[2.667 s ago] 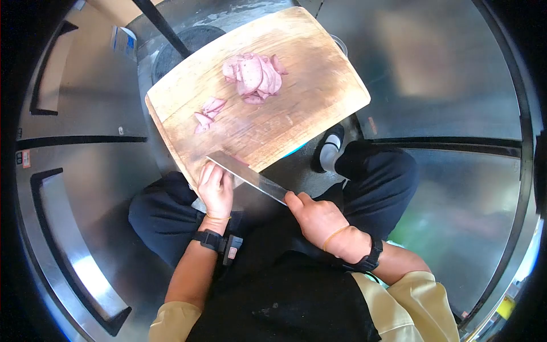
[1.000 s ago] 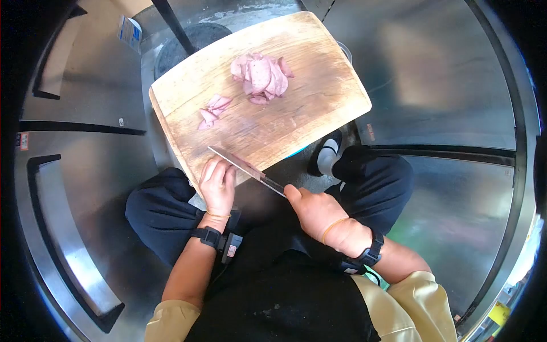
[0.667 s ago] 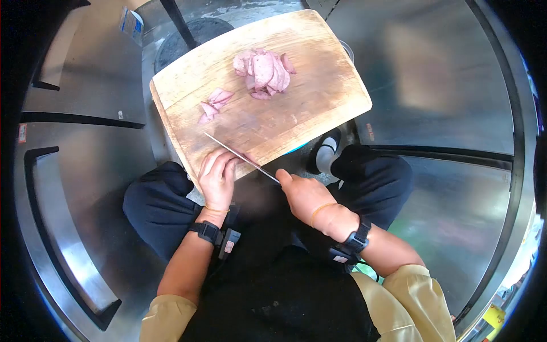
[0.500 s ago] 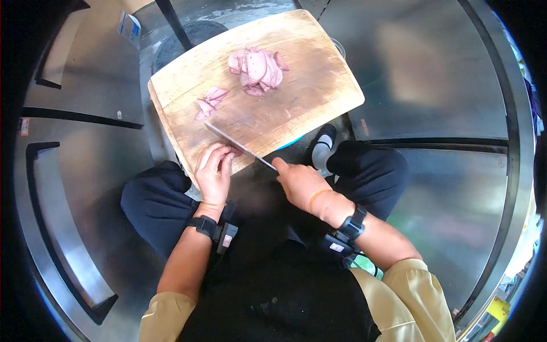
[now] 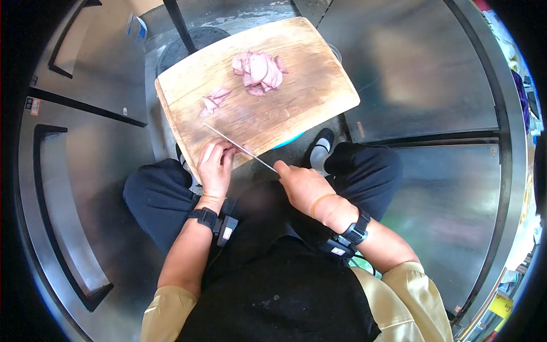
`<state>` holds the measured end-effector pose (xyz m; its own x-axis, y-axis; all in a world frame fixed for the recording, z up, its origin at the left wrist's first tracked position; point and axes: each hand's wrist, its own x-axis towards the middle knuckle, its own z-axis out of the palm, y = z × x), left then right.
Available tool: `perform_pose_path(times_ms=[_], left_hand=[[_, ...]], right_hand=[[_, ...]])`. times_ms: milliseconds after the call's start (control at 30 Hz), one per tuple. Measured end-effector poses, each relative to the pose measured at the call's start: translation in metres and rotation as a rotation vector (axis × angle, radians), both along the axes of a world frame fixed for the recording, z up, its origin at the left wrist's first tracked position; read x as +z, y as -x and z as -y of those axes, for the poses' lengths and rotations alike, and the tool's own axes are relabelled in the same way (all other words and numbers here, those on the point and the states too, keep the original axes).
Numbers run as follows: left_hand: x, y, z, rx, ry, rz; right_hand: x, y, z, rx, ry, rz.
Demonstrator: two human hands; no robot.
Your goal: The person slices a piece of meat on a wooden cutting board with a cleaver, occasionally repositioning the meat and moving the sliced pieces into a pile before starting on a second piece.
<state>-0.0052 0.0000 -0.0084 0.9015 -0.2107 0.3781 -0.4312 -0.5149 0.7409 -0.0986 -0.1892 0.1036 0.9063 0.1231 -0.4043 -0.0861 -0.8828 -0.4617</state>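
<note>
A wooden cutting board (image 5: 307,97) lies in front of me over my knees. My right hand (image 5: 302,185) grips the handle of a cleaver (image 5: 236,146), whose blade stands edge-down across the board's near corner. My left hand (image 5: 215,166) rests curled on that corner just behind the blade, pressing on a piece of pink meat that is mostly hidden under the fingers. A heap of pink meat slices (image 5: 259,71) lies at the far side of the board. A smaller cluster of slices (image 5: 212,101) lies to its left.
Stainless steel cabinet fronts (image 5: 85,171) surround me on the left and right. A dark round pot (image 5: 194,40) with a black bar across it stands behind the board. My foot in a dark shoe (image 5: 320,149) shows under the board's right edge.
The cleaver blade has turned from lying flat to standing on its edge and moved a little farther onto the board. My left hand stayed on the near corner; both slice piles are unchanged.
</note>
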Motion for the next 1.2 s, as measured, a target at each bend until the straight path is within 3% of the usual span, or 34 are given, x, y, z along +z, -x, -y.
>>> perform_pose_path(times_ms=[200,533,733,967,1000,1100,1133,1200], left_hand=[[-0.001,-0.001,0.000,-0.007,0.007,-0.028],[0.022,0.005,0.007,-0.153,-0.287,0.144],[0.037,-0.013,0.018,-0.157,-0.312,0.239],[0.027,-0.058,0.012,0.151,0.259,-0.216],[0.028,-0.061,0.010,0.084,0.245,-0.178],[0.030,-0.055,0.010,-0.068,0.624,-0.553],[0.028,-0.053,0.007,-0.160,0.701,-0.705],[0.049,-0.047,0.005,-0.321,1.152,-1.024]], right_hand=[[-0.001,0.009,0.003,-0.053,-0.014,0.035],[-0.007,0.040,0.021,-0.257,-0.120,0.130],[0.000,0.036,0.024,-0.288,-0.170,0.158],[-0.001,0.008,0.029,-0.251,-0.252,0.254],[0.000,-0.001,0.027,-0.253,-0.283,0.238],[0.008,-0.020,0.020,-0.242,-0.500,0.204],[0.014,-0.023,0.018,-0.328,-0.644,0.026],[0.018,-0.026,0.010,-0.449,-0.892,-0.202]])
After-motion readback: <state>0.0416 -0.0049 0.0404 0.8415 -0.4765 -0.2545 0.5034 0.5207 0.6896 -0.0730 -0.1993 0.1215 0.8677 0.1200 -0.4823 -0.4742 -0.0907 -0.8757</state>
